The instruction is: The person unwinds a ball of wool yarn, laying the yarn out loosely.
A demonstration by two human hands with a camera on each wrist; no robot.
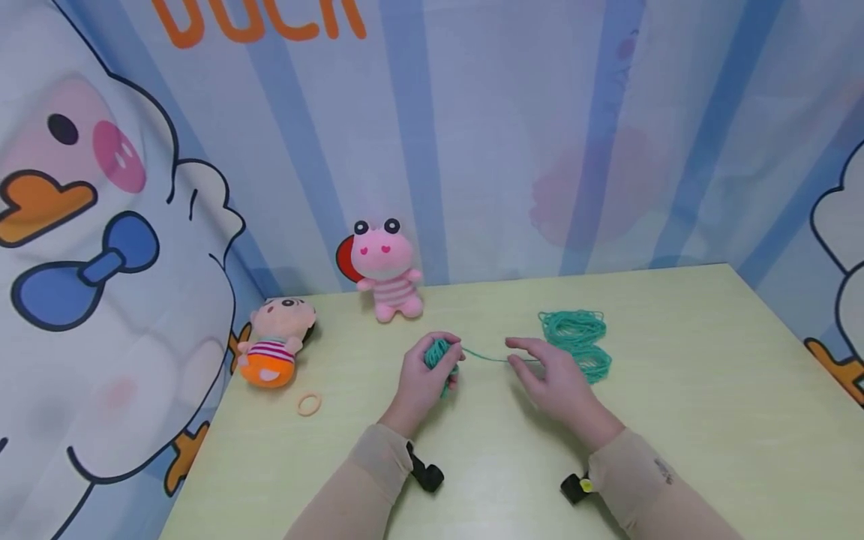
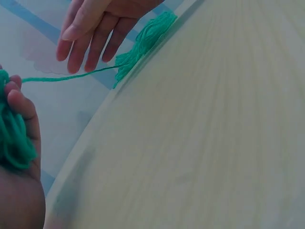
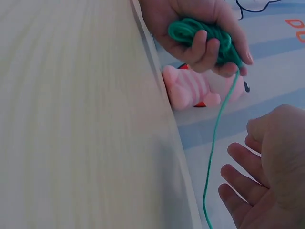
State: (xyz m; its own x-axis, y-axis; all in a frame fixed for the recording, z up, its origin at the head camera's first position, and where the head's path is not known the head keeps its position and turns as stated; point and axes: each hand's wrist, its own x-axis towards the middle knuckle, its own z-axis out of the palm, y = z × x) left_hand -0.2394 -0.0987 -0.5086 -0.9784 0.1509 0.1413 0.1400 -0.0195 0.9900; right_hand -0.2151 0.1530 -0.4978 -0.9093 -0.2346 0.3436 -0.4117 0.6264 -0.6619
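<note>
My left hand [image 1: 417, 384] grips a bundle of green yarn [image 1: 437, 352], with its fingers curled round it and loops showing past them. A single strand [image 1: 484, 356] runs from that bundle toward the right. It leads to more green yarn [image 1: 575, 330], which lies in two looped coils on the table behind my right hand [image 1: 563, 382]. That hand hovers with its fingers apart and loosely extended, close to the strand. In the right wrist view the strand [image 3: 214, 138] hangs beside the fingertips of the right hand [image 3: 271, 176], with nothing between them.
A pink striped hippo plush [image 1: 389, 277] sits at the table's back edge, against a printed curtain [image 1: 486, 150]. Left of it lies a doll plush in orange shorts [image 1: 273, 345]. A small pale orange ring [image 1: 309, 405] rests on the table [image 1: 709, 420] near the doll.
</note>
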